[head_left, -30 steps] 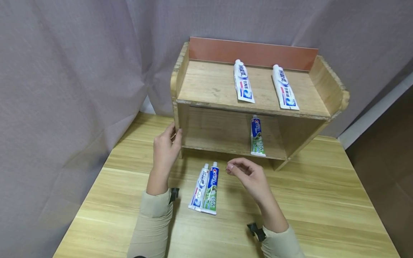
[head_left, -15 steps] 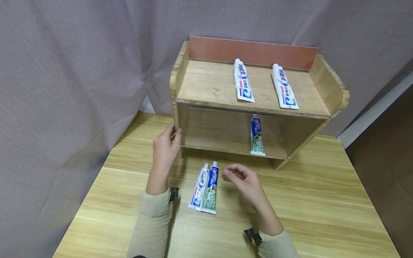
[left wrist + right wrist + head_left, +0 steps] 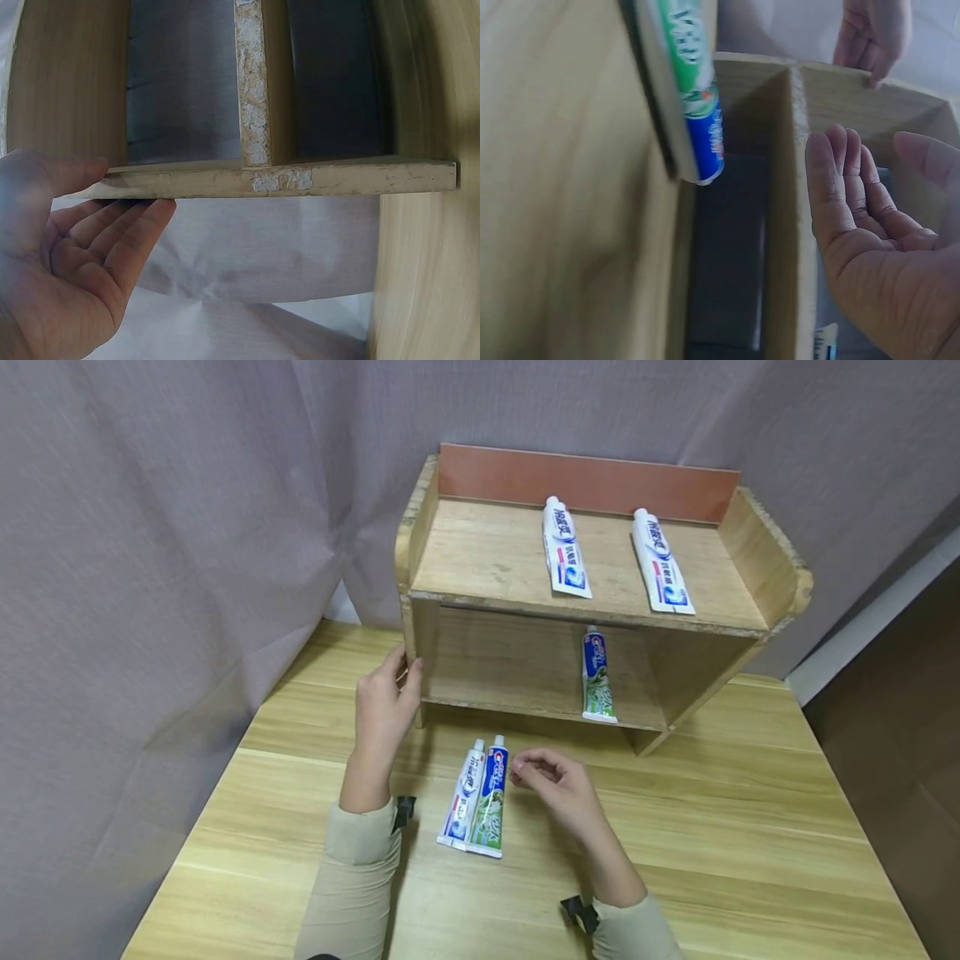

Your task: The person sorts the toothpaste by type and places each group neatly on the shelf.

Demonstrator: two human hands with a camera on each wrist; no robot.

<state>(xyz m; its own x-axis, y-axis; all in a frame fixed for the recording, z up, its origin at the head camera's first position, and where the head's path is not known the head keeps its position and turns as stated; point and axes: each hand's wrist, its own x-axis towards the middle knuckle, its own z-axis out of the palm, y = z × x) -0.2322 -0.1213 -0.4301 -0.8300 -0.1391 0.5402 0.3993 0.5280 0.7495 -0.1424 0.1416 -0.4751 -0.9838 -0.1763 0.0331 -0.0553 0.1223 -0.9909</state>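
Note:
My left hand (image 3: 382,706) grips the left side panel (image 3: 285,180) of a small wooden shelf, thumb on one face and fingers on the other in the left wrist view. My right hand (image 3: 562,789) is just right of a blue-green Crest toothpaste tube (image 3: 490,797) lying on the table. Its fingers (image 3: 829,184) are relaxed and part from the thumb, with nothing between them in the right wrist view. A white toothpaste tube (image 3: 463,797) lies against the left of the Crest one, both caps toward the shelf.
Two white toothpaste tubes (image 3: 566,547) lie apart on the upper shelf board (image 3: 480,552). Another Crest tube (image 3: 597,677) rests on the lower board (image 3: 502,668), toward the right. Grey curtain (image 3: 187,527) hangs behind and left; a brown panel (image 3: 900,710) stands at the right.
My right hand has moved left and slightly toward me, closer to the Crest tube on the table. The left hand stays on the side panel; the tubes have not moved.

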